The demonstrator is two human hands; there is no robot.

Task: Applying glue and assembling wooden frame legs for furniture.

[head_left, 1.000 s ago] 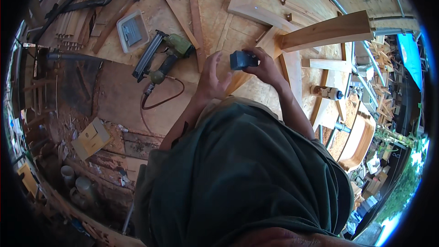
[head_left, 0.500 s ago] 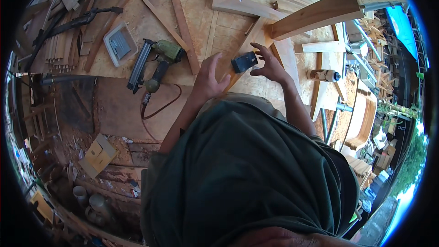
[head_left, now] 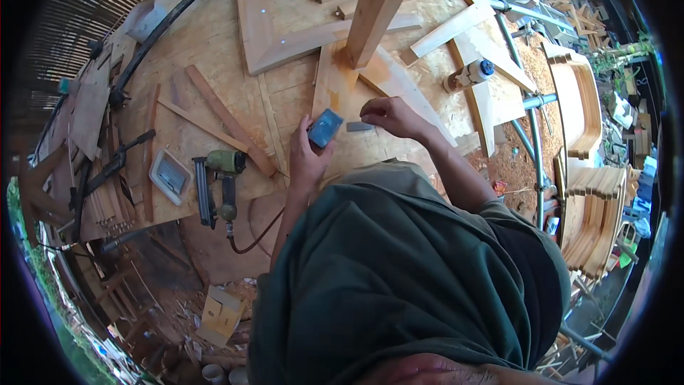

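One nail gun (head_left: 217,189), one blue box (head_left: 325,127), one glue bottle (head_left: 468,75), two hands (head_left: 308,160)

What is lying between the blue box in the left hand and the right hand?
In the head view, a small grey strip lies on the wooden board between the blue box and the right hand.

blue box (head_left: 325,127) | tilted, held | grey strip (head_left: 358,126) | flat on wood

Green nail gun (head_left: 222,189) lying left on the plywood counter (head_left: 214,43), hose curling off below. Shallow clear tray (head_left: 169,175) just left of it. Loose wooden strips (head_left: 228,120) scattered above. Thick upright post (head_left: 381,0) near top centre. Pale bottle with blue cap (head_left: 468,75) lying at right. Cardboard box (head_left: 221,312) down on the floor.
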